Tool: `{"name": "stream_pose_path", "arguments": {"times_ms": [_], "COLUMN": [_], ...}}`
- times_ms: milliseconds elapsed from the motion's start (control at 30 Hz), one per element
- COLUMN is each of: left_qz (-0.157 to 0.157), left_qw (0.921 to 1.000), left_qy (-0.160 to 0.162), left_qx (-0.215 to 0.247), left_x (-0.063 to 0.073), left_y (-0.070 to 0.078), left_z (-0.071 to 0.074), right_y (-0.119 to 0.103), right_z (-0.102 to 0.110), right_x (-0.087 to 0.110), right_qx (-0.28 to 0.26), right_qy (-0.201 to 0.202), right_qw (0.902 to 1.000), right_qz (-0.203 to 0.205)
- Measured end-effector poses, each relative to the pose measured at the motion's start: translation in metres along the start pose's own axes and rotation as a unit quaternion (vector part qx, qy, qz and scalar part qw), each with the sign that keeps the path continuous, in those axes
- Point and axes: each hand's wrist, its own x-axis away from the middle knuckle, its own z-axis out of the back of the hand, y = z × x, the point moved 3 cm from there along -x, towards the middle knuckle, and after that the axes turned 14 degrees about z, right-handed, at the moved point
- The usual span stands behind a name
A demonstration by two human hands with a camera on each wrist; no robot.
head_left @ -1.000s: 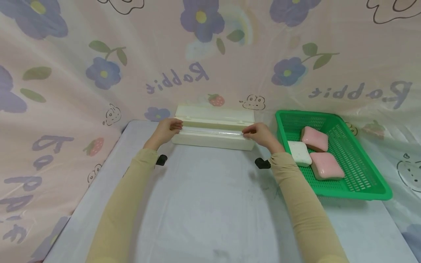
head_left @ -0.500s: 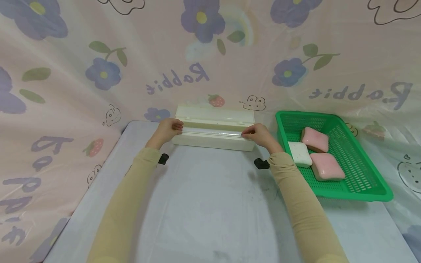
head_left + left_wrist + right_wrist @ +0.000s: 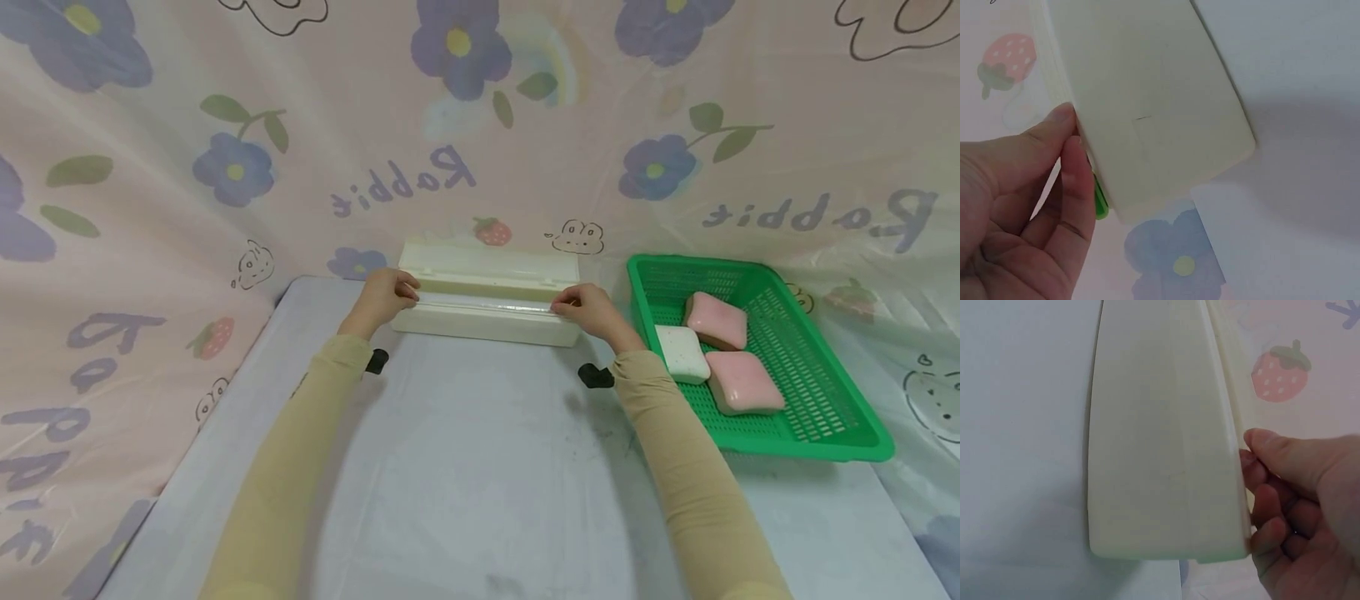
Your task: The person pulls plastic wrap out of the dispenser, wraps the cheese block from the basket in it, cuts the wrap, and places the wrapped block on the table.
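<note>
Left hand (image 3: 382, 296) and right hand (image 3: 590, 311): both grips pinched closed on film (image 3: 487, 303) at box (image 3: 486, 326), lid (image 3: 491, 262) raised.

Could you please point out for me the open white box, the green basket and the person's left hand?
White box (image 3: 486, 324): head view, on the middle of its front wall.
Green basket (image 3: 825, 448): head view, on its near rim.
Left hand (image 3: 377, 298): head view, on the back of the hand.
</note>
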Motion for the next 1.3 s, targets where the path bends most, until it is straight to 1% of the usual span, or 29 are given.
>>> {"name": "stream_pose_path", "arguments": {"times_ms": [133,267,367,500,567,733,900,1000,1133,1200,1300], "left_qz": [0.007,0.007,-0.003,-0.023,-0.029,-0.033,-0.038,-0.033,-0.025,-0.018,-0.024], "left_qw": [0.9999,0.9997,0.9990,0.9971,0.9964,0.9959,0.9964,0.9976,0.9981,0.9982,0.9979], "left_qy": [0.003,0.006,0.011,0.021,0.023,0.025,0.022,0.024,0.024,0.023,0.020], "left_qx": [-0.007,-0.024,-0.044,-0.070,-0.076,-0.080,-0.072,-0.057,-0.050,-0.052,-0.057], "left_x": [-0.001,-0.002,-0.004,-0.007,-0.009,-0.012,-0.014,-0.014,-0.014,-0.014,-0.015], "left_y": [0.002,0.004,0.007,0.012,0.014,0.015,0.014,0.014,0.013,0.012,0.013], "left_z": [0.002,0.003,0.003,0.003,0.003,0.003,0.000,0.000,-0.001,-0.001,0.000], "right_y": [-0.001,-0.001,-0.002,-0.004,-0.005,-0.007,-0.009,-0.009,-0.007,-0.005,-0.004], "right_z": [0.001,0.000,0.000,0.002,0.002,0.003,0.004,0.004,0.002,0.002,0.003], "right_x": [0.000,0.001,0.001,0.001,0.000,-0.001,-0.002,-0.002,-0.004,-0.005,-0.006], "right_qx": [-0.008,-0.013,-0.016,-0.015,-0.018,-0.043,-0.057,-0.052,-0.039,-0.034,-0.031], "right_qy": [0.005,0.008,0.014,0.028,0.035,0.046,0.049,0.048,0.054,0.062,0.080], "right_qw": [1.0000,0.9998,0.9997,0.9993,0.9988,0.9971,0.9967,0.9972,0.9975,0.9972,0.9960], "right_qz": [0.002,0.008,0.013,0.020,0.029,0.042,0.033,0.025,0.023,0.025,0.026]}}
